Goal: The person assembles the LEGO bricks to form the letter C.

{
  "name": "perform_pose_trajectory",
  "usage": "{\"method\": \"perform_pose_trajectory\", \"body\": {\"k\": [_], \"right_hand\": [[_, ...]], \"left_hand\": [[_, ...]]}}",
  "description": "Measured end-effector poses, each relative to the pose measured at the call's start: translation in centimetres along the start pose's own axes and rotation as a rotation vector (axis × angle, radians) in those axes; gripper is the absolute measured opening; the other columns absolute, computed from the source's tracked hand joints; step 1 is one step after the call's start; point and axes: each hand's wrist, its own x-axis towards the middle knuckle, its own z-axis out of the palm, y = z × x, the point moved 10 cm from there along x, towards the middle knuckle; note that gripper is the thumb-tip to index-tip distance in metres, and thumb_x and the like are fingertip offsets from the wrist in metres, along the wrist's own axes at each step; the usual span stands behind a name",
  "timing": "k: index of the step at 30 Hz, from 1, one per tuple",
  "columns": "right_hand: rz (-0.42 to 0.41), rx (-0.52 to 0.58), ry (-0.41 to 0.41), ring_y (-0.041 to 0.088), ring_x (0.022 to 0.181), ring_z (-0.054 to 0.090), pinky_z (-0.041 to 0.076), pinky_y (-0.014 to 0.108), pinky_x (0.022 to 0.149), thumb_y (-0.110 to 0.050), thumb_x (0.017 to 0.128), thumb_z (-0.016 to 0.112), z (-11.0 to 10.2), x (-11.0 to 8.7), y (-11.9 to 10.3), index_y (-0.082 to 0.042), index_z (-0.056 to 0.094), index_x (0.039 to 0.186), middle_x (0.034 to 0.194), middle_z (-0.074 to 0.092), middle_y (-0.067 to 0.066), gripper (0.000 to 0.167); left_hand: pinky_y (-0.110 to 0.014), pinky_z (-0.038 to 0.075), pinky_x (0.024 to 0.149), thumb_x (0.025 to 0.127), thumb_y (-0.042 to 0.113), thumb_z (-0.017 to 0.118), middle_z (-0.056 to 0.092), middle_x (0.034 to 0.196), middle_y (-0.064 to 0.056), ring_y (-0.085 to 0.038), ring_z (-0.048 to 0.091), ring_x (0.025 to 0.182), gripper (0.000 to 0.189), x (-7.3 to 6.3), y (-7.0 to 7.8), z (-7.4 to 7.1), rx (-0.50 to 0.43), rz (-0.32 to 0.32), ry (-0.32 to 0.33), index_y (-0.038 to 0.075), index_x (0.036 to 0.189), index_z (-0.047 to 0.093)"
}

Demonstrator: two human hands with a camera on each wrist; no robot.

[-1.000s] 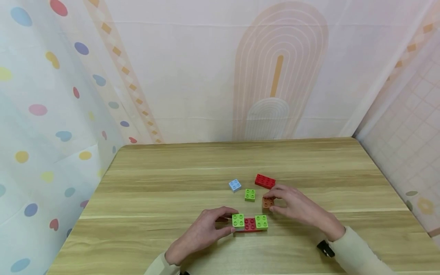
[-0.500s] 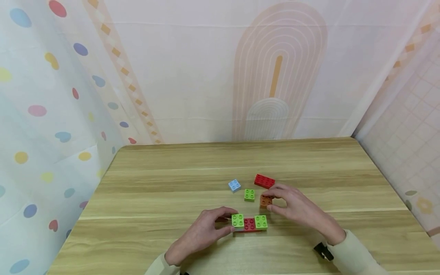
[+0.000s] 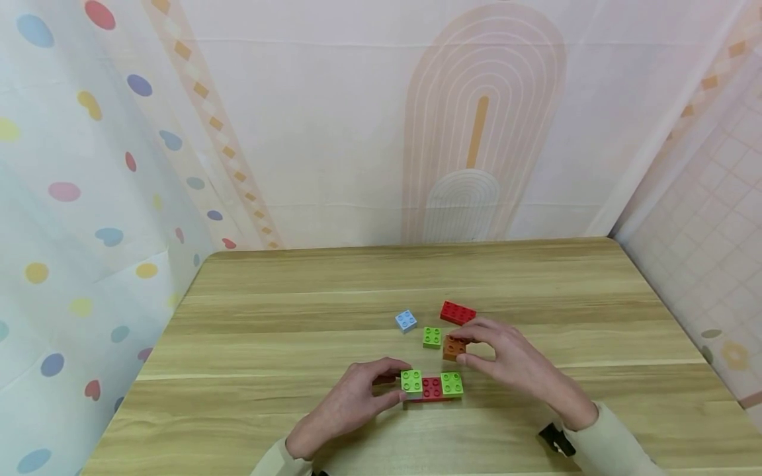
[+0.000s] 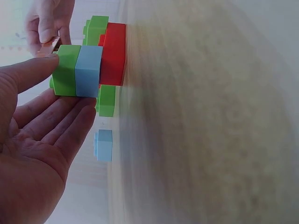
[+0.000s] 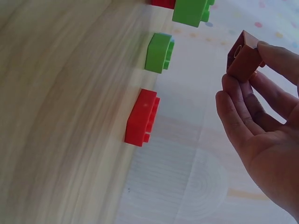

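My left hand (image 3: pixel 351 400) pinches a stack between thumb and fingers at its left end. There a light green building brick (image 4: pixel 65 70) sits on a light blue brick (image 4: pixel 88 71), which sits on a long red brick (image 4: pixel 114 55). A second light green brick (image 3: pixel 452 384) is on the red brick's right end, with bare red studs between. My right hand (image 3: pixel 512 354) pinches a brown brick (image 3: pixel 454 348) by thumb and fingertips. In the right wrist view the brown brick (image 5: pixel 245 58) is held above the table, tilted, its hollow underside partly showing.
Behind the hands, a loose green brick (image 3: pixel 432 337), a light blue brick (image 3: pixel 406 321) and a long red brick (image 3: pixel 458 313) lie on the wooden table (image 3: pixel 286 297). The red one is just beyond my right fingers. A patterned curtain (image 3: pixel 333 132) hangs behind the table.
My right hand has moved slightly left with the brown brick, bringing it nearer the loose green brick and above the assembled bricks. My left hand has stayed on the stack.
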Motion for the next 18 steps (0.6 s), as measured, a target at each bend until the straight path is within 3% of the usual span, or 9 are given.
{"method": "perform_pose_trajectory", "body": {"k": [18], "right_hand": [[-0.098, 0.036, 0.042, 0.019, 0.109, 0.068, 0.059, 0.043, 0.091, -0.020, 0.096, 0.077, -0.1, 0.1, -2.2, -0.011, 0.072, 0.126, 0.123, 0.070, 0.001, 0.032]], "left_hand": [[-0.034, 0.055, 0.099, 0.099, 0.022, 0.072, 0.071, 0.128, -0.002, -0.019, 0.068, 0.117, 0.034, 0.0, 0.1, 0.0, 0.014, 0.007, 0.008, 0.013, 0.132, 0.067]]}}
